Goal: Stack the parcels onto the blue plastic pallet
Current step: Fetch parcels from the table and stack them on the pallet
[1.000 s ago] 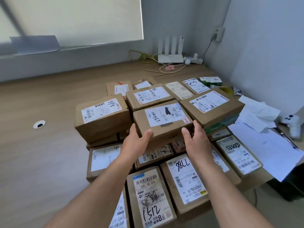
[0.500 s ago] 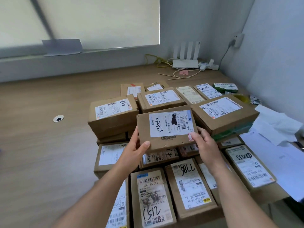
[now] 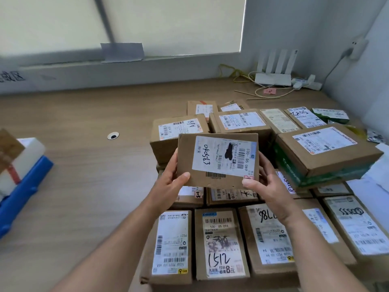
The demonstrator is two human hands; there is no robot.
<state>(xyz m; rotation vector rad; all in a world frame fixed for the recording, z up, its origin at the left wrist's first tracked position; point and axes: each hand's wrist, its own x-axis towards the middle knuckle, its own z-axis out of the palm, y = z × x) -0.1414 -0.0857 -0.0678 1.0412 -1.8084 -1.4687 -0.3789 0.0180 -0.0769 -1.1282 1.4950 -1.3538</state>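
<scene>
Blue pallet (image 3: 24,187) now in view far left; your carry goes that way. Parcel pile (image 3: 220,245) is one short: parcel 04563 (image 3: 217,161) lifted clear, held above it. Your left hand (image 3: 169,183) and right hand (image 3: 268,186) clamp its sides, thumbs on top.

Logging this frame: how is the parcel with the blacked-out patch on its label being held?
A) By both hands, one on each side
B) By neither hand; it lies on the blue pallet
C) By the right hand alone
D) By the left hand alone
A: the left hand and the right hand each grip one side of the parcel, with a thumb on its labelled face.
</scene>
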